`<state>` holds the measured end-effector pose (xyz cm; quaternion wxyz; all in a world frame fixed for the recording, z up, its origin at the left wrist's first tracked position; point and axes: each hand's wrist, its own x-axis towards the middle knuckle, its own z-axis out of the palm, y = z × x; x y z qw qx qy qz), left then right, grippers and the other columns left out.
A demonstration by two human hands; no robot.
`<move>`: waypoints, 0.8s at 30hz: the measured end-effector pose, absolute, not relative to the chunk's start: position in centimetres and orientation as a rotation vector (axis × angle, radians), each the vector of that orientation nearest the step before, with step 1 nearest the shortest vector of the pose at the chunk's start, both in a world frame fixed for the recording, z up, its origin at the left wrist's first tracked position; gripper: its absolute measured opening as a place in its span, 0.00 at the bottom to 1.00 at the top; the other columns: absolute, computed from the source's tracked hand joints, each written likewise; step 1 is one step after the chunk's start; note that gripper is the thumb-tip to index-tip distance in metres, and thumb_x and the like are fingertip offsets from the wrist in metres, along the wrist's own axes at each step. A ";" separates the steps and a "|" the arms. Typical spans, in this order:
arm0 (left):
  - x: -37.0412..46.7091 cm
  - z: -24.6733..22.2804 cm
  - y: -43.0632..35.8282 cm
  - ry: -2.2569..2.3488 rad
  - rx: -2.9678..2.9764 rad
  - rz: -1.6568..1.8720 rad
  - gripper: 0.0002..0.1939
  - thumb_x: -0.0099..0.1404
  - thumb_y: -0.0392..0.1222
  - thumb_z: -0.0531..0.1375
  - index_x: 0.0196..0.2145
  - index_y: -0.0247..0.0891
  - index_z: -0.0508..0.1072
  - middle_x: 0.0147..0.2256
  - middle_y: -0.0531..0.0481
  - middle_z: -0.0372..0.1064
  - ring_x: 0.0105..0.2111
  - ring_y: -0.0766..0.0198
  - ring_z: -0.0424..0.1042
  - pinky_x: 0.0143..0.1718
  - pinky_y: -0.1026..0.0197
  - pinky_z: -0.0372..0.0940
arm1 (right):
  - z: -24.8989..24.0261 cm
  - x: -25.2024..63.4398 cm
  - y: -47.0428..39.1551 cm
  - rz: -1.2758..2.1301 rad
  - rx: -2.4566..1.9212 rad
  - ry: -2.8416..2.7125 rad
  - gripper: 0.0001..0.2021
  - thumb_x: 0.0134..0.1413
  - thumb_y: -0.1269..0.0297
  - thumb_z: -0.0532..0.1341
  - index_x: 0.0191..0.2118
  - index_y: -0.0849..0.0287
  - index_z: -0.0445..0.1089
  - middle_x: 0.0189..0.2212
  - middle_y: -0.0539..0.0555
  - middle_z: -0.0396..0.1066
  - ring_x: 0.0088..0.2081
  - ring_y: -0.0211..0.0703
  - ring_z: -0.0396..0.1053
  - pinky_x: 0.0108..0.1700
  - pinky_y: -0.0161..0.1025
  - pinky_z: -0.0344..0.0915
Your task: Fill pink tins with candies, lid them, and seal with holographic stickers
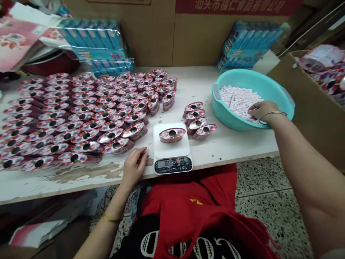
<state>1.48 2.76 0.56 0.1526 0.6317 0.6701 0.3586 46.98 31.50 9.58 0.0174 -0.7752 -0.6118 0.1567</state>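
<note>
My right hand (264, 110) is in the turquoise basin (250, 126), its fingers drawn together at the small whitish candies (237, 99); the fingertips are partly hidden. Loosely curled, my left hand (135, 163) lies at the table edge left of the white kitchen scale (172, 149), thumb and fingers apart, holding nothing. On the scale stands a red and white printed packet (171, 135) with a round dark opening on top. The lit display shows digits like 827. Several similar packets (198, 120) stand in a short row between scale and basin.
Many similar packets (83, 117) stand in rows on the left of the table (199, 82). Blue wrapped boxes (94, 43) and another blue stack (248, 43) stand before a large cardboard box (151, 39). An open carton (309, 97) of packages is at right.
</note>
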 end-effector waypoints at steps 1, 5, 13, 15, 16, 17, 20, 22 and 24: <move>1.5 0.6 2.8 1.920 1.810 1.033 0.13 0.67 0.44 0.54 0.46 0.36 0.71 0.33 0.48 0.69 0.34 0.64 0.70 0.38 0.61 0.64 | 10.1 46.7 31.1 0.498 -2.387 -1.827 0.10 0.49 0.73 0.62 0.21 0.56 0.65 0.13 0.48 0.61 0.24 0.40 0.65 0.35 0.42 0.59; 1.3 0.5 2.7 1.903 1.800 1.033 0.13 0.68 0.43 0.54 0.46 0.36 0.71 0.34 0.48 0.69 0.34 0.64 0.69 0.38 0.61 0.64 | 13.6 41.6 27.8 0.683 -1.904 -1.615 0.04 0.50 0.68 0.63 0.28 0.61 0.69 0.18 0.51 0.65 0.22 0.35 0.62 0.31 0.40 0.58; 1.3 0.4 2.6 1.907 1.782 1.039 0.14 0.68 0.43 0.53 0.47 0.36 0.70 0.34 0.47 0.69 0.35 0.63 0.70 0.39 0.60 0.65 | 16.2 25.3 18.7 1.149 -1.087 -2.212 0.06 0.56 0.67 0.60 0.36 0.61 0.74 0.27 0.51 0.71 0.27 0.35 0.65 0.31 0.35 0.62; 1.3 0.6 2.6 1.898 1.770 1.049 0.14 0.68 0.43 0.53 0.47 0.36 0.70 0.34 0.47 0.69 0.35 0.63 0.69 0.39 0.60 0.65 | 15.6 23.7 17.9 1.029 -1.018 -2.367 0.06 0.56 0.71 0.59 0.35 0.61 0.74 0.31 0.53 0.73 0.32 0.37 0.67 0.36 0.36 0.62; 1.4 0.6 2.6 1.892 1.764 1.051 0.13 0.68 0.43 0.53 0.47 0.36 0.70 0.34 0.47 0.69 0.35 0.63 0.69 0.39 0.60 0.65 | 15.3 23.2 17.7 0.973 -1.003 -2.429 0.06 0.56 0.73 0.59 0.35 0.61 0.74 0.32 0.54 0.73 0.34 0.38 0.68 0.38 0.36 0.62; 1.4 0.7 2.5 1.888 1.759 1.053 0.13 0.68 0.42 0.53 0.47 0.36 0.70 0.34 0.47 0.69 0.35 0.63 0.69 0.39 0.60 0.65 | 14.9 23.0 17.6 0.924 -0.996 -2.479 0.06 0.56 0.74 0.59 0.36 0.62 0.74 0.34 0.54 0.73 0.36 0.39 0.68 0.40 0.36 0.62; 1.4 0.7 2.5 1.879 1.750 1.056 0.13 0.68 0.42 0.54 0.47 0.36 0.70 0.34 0.48 0.69 0.35 0.63 0.69 0.38 0.60 0.64 | 14.1 23.0 17.4 0.833 -0.972 -2.590 0.09 0.55 0.76 0.58 0.40 0.62 0.74 0.35 0.56 0.73 0.38 0.41 0.69 0.43 0.37 0.62; 1.4 0.7 2.5 1.870 1.752 1.062 0.13 0.68 0.42 0.53 0.47 0.36 0.70 0.34 0.48 0.68 0.35 0.63 0.69 0.38 0.60 0.64 | 13.9 23.1 17.3 0.787 -0.956 -2.622 0.12 0.55 0.77 0.57 0.43 0.61 0.73 0.37 0.57 0.72 0.39 0.42 0.69 0.44 0.38 0.63; 1.4 0.6 2.5 1.867 1.750 1.069 0.13 0.68 0.42 0.53 0.47 0.36 0.70 0.34 0.48 0.69 0.35 0.63 0.69 0.38 0.60 0.64 | 13.9 23.1 17.3 0.765 -0.945 -2.630 0.12 0.55 0.78 0.56 0.42 0.61 0.73 0.37 0.57 0.72 0.40 0.42 0.69 0.45 0.39 0.63</move>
